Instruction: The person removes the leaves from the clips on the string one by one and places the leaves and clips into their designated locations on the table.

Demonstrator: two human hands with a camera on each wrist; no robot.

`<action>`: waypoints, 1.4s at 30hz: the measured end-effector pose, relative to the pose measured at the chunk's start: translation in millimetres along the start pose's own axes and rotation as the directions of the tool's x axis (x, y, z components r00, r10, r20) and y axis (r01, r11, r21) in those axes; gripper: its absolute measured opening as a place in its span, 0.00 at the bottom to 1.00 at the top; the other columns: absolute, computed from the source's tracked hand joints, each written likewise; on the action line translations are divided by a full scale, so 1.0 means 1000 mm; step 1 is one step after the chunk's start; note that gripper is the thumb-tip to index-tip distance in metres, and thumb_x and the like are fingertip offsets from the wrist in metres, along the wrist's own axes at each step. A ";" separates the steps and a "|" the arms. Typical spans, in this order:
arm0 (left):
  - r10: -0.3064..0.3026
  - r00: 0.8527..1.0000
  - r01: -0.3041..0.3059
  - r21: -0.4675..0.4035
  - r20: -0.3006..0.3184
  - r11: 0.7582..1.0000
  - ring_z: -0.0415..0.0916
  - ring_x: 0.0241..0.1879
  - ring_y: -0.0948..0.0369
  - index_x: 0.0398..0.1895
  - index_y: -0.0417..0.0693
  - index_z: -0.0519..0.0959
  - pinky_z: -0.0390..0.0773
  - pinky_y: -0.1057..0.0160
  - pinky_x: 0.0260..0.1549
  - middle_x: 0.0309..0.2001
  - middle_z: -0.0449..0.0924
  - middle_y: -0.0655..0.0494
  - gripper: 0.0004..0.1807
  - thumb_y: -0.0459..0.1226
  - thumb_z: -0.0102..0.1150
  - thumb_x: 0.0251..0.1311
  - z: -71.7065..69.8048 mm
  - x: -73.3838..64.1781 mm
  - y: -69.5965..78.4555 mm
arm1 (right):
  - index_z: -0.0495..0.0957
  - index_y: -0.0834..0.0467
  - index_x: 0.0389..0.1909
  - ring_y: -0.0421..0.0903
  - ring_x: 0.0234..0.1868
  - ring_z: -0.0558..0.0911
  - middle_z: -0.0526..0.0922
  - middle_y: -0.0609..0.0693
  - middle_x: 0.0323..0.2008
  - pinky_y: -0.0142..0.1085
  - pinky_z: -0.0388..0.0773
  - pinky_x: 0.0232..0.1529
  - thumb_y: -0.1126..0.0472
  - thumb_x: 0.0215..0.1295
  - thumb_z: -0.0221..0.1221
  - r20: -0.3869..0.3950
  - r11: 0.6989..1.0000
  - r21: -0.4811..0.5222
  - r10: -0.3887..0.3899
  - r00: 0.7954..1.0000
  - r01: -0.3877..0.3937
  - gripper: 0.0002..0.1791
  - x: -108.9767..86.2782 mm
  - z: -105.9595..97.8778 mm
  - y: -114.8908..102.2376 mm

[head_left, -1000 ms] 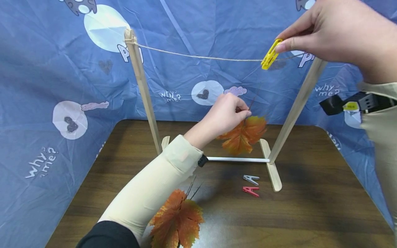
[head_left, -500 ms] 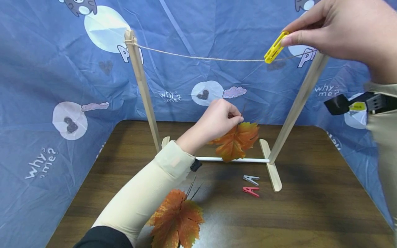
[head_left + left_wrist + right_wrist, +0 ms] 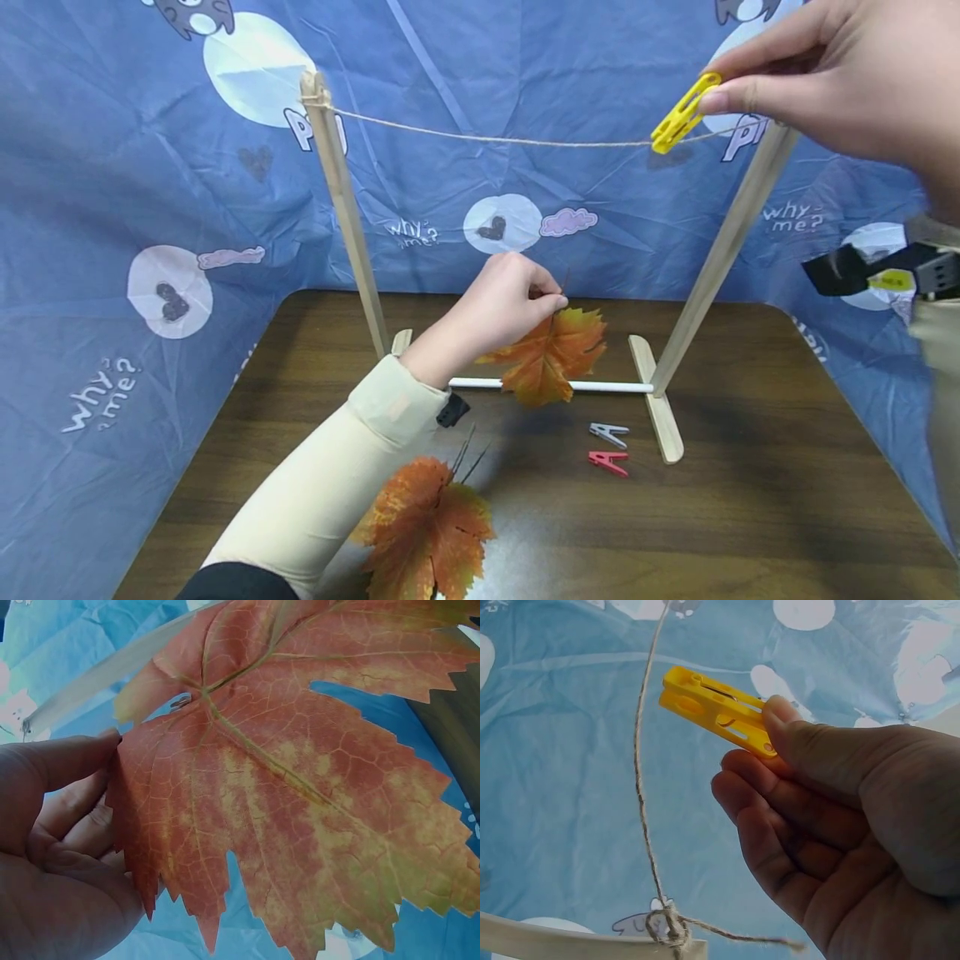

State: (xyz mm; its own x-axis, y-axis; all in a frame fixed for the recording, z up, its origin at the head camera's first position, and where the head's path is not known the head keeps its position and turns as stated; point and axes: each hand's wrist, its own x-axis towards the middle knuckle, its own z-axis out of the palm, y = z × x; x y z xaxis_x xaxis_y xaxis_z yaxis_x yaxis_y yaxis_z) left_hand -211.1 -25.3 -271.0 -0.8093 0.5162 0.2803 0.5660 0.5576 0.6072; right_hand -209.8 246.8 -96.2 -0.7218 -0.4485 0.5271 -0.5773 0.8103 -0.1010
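Between thumb and fingers my right hand [image 3: 847,92] pinches a yellow clothespin [image 3: 686,112]. In the head view the clothespin's tip overlaps the string [image 3: 487,138]; the right wrist view shows it apart from the string, beside it. Lower down, my left hand [image 3: 510,296] pinches an orange artificial maple leaf [image 3: 551,358] near its stem, and the leaf hangs in front of the stand's white rod [image 3: 611,387]. From the left wrist, the leaf [image 3: 300,787] fills most of the view, hiding part of the fingers.
The string is tied between two wooden posts [image 3: 345,208] with flat feet. A grey clothespin [image 3: 609,433] and a red clothespin [image 3: 607,462] lie on the brown table [image 3: 750,517]. More orange leaves [image 3: 431,533] lie at the front. A blue patterned cloth [image 3: 420,75] hangs behind.
My left hand has moved down and to the left with the maple leaf. My right hand has drifted right and slightly up, carrying the yellow clothespin along the string.
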 end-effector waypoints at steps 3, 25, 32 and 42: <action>-0.013 1.000 0.013 -0.005 0.000 1.000 0.77 0.29 0.64 0.34 0.44 0.90 0.74 0.65 0.33 0.28 0.86 0.61 0.06 0.35 0.66 0.66 -0.002 -0.005 -0.003 | 0.83 0.67 0.55 0.36 0.30 0.70 0.84 0.62 0.40 0.19 0.64 0.31 0.63 0.72 0.62 -0.019 1.000 -0.023 -0.018 1.000 0.018 0.15 -0.006 0.000 -0.001; -0.021 1.000 0.021 0.008 -0.004 1.000 0.71 0.22 0.65 0.29 0.44 0.89 0.72 0.62 0.29 0.24 0.83 0.61 0.07 0.33 0.66 0.66 -0.019 -0.049 -0.022 | 0.88 0.60 0.47 0.35 0.22 0.71 0.88 0.50 0.36 0.25 0.63 0.19 0.64 0.60 0.73 -0.042 0.994 -0.036 -0.105 0.994 0.103 0.14 -0.066 0.022 -0.043; -0.060 0.998 0.060 -0.009 -0.006 0.998 0.71 0.22 0.65 0.30 0.45 0.89 0.73 0.61 0.27 0.25 0.84 0.63 0.06 0.32 0.66 0.65 -0.027 -0.065 -0.029 | 0.89 0.57 0.44 0.36 0.29 0.78 0.87 0.46 0.32 0.23 0.68 0.26 0.65 0.53 0.77 -0.006 0.995 0.098 -0.031 1.000 0.031 0.16 -0.079 0.040 -0.051; -0.081 0.996 0.080 -0.024 -0.035 0.996 0.71 0.23 0.64 0.28 0.46 0.88 0.72 0.61 0.26 0.24 0.83 0.64 0.06 0.32 0.66 0.63 -0.030 -0.090 -0.044 | 0.89 0.54 0.41 0.35 0.31 0.82 0.86 0.41 0.30 0.24 0.70 0.27 0.67 0.47 0.80 -0.004 0.958 0.286 -0.030 1.000 0.030 0.18 -0.097 0.077 -0.043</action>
State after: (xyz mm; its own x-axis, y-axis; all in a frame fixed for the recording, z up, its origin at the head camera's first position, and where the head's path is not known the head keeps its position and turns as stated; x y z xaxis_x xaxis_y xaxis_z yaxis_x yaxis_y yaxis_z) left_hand -167.8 -116.4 -300.8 -0.8576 0.4459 0.2563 0.4952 0.5816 0.6454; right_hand -144.9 226.2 -208.2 -0.7024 -0.4714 0.5333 -0.6839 0.6546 -0.3221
